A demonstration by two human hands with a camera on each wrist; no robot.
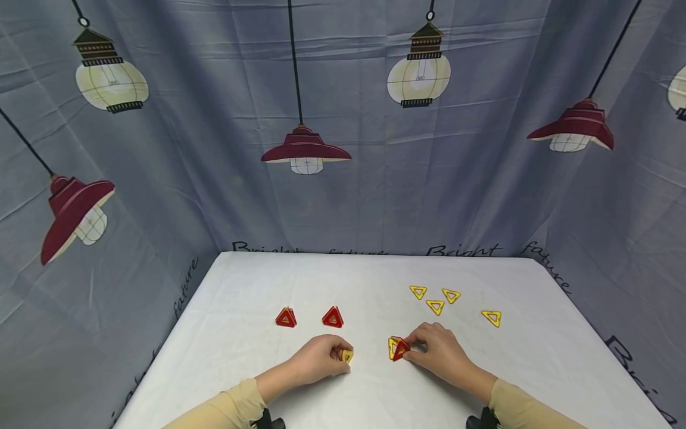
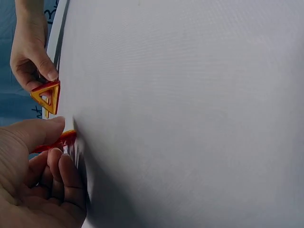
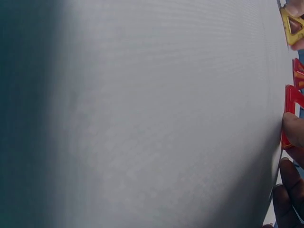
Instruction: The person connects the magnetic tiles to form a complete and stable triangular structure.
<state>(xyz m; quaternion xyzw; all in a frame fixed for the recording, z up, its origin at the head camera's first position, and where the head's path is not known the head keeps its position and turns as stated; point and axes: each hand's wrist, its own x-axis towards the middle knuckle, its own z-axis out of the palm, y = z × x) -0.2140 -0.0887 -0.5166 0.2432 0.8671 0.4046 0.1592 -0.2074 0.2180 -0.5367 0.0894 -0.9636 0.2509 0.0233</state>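
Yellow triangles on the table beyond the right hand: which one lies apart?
The rightmost yellow triangle: the other three lie close together, to its left.

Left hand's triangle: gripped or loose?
Gripped: the left hand pinches the yellow-and-red triangle between thumb and fingers, clear in the left wrist view. Whether it touches the table: cannot tell.

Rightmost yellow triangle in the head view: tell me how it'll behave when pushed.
The yellow triangle lies flat, so it should slide rather than roll or tip. Its open middle suggests low weight; its straight edges hint at stiffness.
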